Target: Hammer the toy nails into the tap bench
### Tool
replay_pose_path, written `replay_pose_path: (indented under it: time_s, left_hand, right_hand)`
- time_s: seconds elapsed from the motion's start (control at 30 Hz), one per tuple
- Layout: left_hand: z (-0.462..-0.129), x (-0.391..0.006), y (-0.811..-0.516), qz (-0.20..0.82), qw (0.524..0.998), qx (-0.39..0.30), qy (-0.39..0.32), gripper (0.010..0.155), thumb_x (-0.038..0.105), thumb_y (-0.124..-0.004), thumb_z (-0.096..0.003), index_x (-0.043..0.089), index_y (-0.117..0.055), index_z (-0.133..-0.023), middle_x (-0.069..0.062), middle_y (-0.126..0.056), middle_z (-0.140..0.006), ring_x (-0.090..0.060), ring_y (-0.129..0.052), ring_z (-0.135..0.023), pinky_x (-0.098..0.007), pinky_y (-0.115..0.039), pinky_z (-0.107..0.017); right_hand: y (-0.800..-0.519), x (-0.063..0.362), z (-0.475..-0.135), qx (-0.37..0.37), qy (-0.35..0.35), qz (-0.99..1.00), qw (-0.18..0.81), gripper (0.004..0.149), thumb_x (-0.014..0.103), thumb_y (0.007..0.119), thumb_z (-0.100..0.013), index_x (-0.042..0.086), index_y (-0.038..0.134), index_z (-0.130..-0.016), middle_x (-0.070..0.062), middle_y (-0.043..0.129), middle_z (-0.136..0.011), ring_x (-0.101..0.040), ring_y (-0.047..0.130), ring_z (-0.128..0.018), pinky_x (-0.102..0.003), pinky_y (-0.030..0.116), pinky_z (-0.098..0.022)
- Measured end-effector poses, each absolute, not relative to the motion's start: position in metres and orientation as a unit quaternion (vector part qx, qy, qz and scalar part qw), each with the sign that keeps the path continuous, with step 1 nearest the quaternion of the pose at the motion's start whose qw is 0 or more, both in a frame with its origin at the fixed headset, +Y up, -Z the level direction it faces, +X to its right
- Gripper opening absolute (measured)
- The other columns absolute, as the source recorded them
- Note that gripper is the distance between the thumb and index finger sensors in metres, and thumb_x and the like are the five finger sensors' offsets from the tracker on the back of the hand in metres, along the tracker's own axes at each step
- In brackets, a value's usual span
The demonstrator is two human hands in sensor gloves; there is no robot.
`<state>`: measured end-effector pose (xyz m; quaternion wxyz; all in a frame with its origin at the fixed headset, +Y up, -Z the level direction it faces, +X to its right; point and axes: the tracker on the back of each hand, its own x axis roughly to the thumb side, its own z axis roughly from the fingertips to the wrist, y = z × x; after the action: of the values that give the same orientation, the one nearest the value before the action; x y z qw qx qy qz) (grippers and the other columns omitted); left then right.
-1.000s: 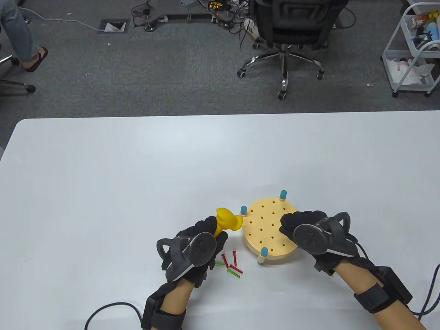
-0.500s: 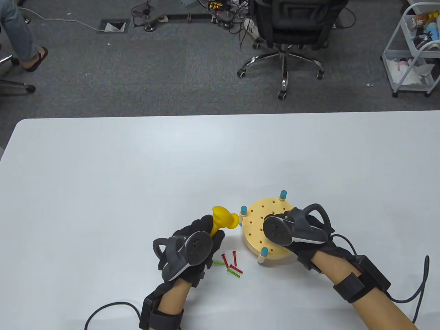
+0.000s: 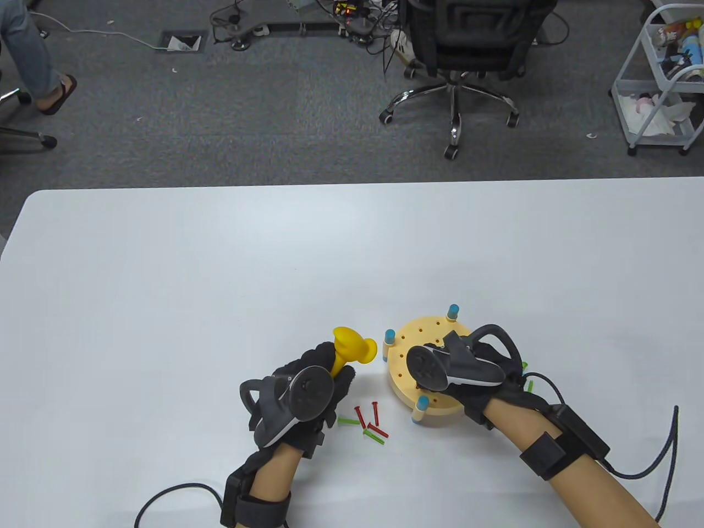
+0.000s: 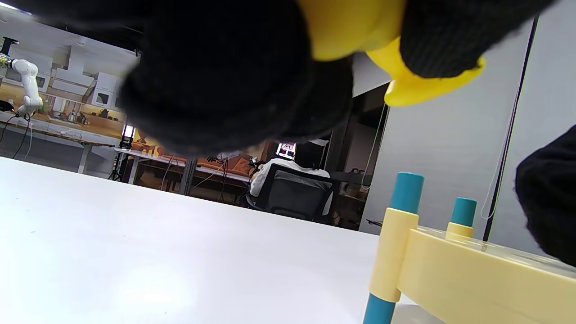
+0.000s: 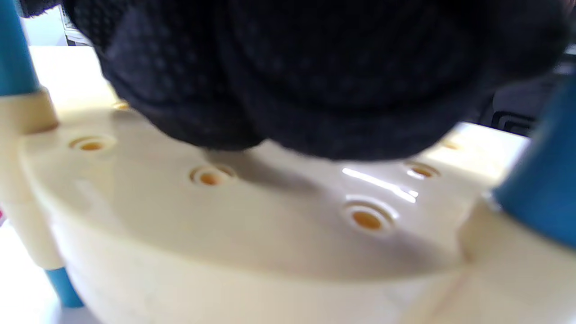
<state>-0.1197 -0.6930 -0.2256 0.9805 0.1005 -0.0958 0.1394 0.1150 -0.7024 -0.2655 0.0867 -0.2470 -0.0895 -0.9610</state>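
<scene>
The round cream tap bench [image 3: 426, 333] with several holes stands on blue-tipped legs [image 3: 390, 336]. My left hand [image 3: 330, 374] grips the handle of the yellow toy hammer [image 3: 355, 346], with its head up, just left of the bench. The hammer also shows in the left wrist view [image 4: 418, 85], with the bench [image 4: 472, 270] beside it. My right hand [image 3: 459, 367] hovers over the bench's near right part. In the right wrist view its bunched fingers [image 5: 315, 76] hang just above the holed top [image 5: 270, 234]; I cannot tell whether they hold anything. Loose red and green nails [image 3: 368, 422] lie by my left hand.
Two more green nails [image 3: 527, 374] lie on the white table [image 3: 220, 275] right of the bench, behind my right wrist. Glove cables trail off the table's near edge. An office chair [image 3: 456, 55] and a cart [image 3: 660, 82] stand on the floor beyond.
My right hand has moved left from the bench's right side to over its top, turning at the wrist. My left hand and the hammer have drifted slightly left.
</scene>
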Motion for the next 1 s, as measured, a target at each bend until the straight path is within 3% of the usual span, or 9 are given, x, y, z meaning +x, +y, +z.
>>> replay_pose_path:
  time_s: [0.5, 0.63, 0.8, 0.9, 1.0]
  left_hand:
    - [-0.225, -0.116, -0.694, 0.133, 0.981, 0.093, -0.103, 0.056, 0.054, -0.077, -0.0366, 0.024, -0.072, -0.083, -0.006, -0.1, -0.055, -0.02, -0.102, -0.02, -0.035, -0.082, -0.013]
    - [-0.224, -0.115, -0.693, 0.133, 0.981, 0.096, -0.108, 0.056, 0.054, -0.077, -0.0366, 0.024, -0.072, -0.083, -0.005, -0.1, -0.055, -0.02, -0.102, -0.02, -0.035, -0.082, -0.013]
    - [-0.223, -0.113, -0.693, 0.134, 0.98, 0.096, -0.112, 0.056, 0.054, -0.077, -0.0366, 0.024, -0.072, -0.083, -0.006, -0.1, -0.055, -0.02, -0.102, -0.02, -0.035, -0.082, -0.013]
    - [-0.222, -0.109, -0.695, 0.13, 0.98, 0.095, -0.119, 0.056, 0.054, -0.077, -0.0366, 0.024, -0.072, -0.083, -0.005, -0.1, -0.055, -0.02, -0.102, -0.02, -0.035, -0.082, -0.013]
    - [-0.219, -0.101, -0.695, 0.125, 0.979, 0.094, -0.132, 0.056, 0.054, -0.077, -0.0367, 0.024, -0.072, -0.083, -0.005, -0.1, -0.055, -0.02, -0.102, -0.02, -0.035, -0.082, -0.013]
  right_hand:
    - [-0.708, 0.107, -0.254, -0.232, -0.034, -0.962, 0.143, 0.047, 0.055, 0.067, -0.035, 0.021, 0.082, -0.065, 0.013, 0.097, -0.024, -0.012, 0.1, -0.006, -0.032, 0.088, -0.019]
    - [-0.687, 0.115, -0.25, -0.205, -0.048, -0.969, 0.126, 0.068, 0.061, 0.06, -0.037, 0.016, 0.074, -0.086, 0.005, 0.1, -0.043, -0.018, 0.104, -0.024, -0.037, 0.087, -0.031]
    - [-0.646, 0.157, -0.246, -0.154, 0.03, -0.987, 0.029, 0.062, 0.058, 0.06, -0.04, 0.016, 0.076, -0.084, 0.002, 0.099, -0.049, -0.022, 0.103, -0.031, -0.04, 0.085, -0.036]
    - [-0.649, 0.19, -0.238, -0.158, 0.041, -0.986, -0.015, 0.067, 0.058, 0.061, -0.041, 0.016, 0.066, -0.094, -0.005, 0.092, -0.07, -0.028, 0.098, -0.052, -0.045, 0.079, -0.048]
    - [-0.677, 0.213, -0.225, -0.183, 0.025, -0.982, -0.037, 0.069, 0.058, 0.063, -0.041, 0.018, 0.062, -0.097, -0.008, 0.086, -0.082, -0.033, 0.093, -0.065, -0.047, 0.076, -0.052]
